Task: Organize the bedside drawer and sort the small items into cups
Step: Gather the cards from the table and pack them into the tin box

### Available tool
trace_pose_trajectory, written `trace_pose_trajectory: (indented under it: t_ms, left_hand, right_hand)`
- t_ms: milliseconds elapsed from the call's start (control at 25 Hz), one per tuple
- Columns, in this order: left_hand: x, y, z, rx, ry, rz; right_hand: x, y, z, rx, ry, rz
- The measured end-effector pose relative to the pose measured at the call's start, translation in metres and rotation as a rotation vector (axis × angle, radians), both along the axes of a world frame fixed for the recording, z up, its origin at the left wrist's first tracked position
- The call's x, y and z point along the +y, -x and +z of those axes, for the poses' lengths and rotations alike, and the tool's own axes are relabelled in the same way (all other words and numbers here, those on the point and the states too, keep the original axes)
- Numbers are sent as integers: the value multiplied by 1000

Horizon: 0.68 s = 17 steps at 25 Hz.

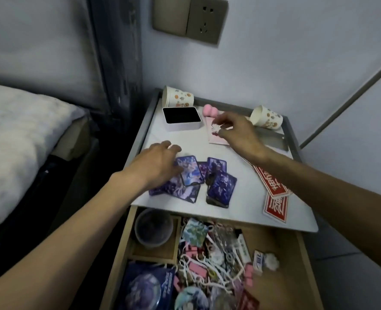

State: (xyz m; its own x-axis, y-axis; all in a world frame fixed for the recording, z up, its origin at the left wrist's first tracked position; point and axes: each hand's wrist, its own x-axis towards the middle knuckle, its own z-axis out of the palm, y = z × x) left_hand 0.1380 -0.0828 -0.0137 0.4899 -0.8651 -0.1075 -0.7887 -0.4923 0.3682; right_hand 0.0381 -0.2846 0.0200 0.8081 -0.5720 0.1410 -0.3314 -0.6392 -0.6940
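The bedside table top (185,142) carries several purple picture cards (220,186) spread near its front edge. My left hand (160,164) lies flat with straight fingers on the leftmost cards. My right hand (236,130) hovers over a pink card (216,139) further back and pinches a small pale item at its fingertips. Two floral paper cups lie on their sides, one at the back left (177,97) and one at the back right (266,118). Below, the wooden drawer (305,265) stands open, full of mixed small items (209,260).
A white box with a black top (181,118) and a pink squishy toy (209,110) sit at the back. Red stickers (274,193) lie at the right edge. A clear plastic cup (152,227) stands in the drawer's left compartment. The bed (17,142) borders the left.
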Motion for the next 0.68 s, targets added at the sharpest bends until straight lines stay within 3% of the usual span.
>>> trace_pose_trajectory:
  t_ms: [200,320,480,600,680]
  left_hand:
    - [27,49,17,-27,250,-36]
    - [51,79,26,32,239,-93]
    - [85,110,12,137,-101,-215]
    - [100,126,-19,145,-541,-294]
    - [101,138,-34,97,-672,-342]
  right_hand:
    - [68,107,1,183,-84,298]
    - [93,161,-32,417,-103,422]
    - [116,197,-92,722,-57,540]
    - [142,197,-126,748,44,684]
    - [157,193,-140,725,96,756]
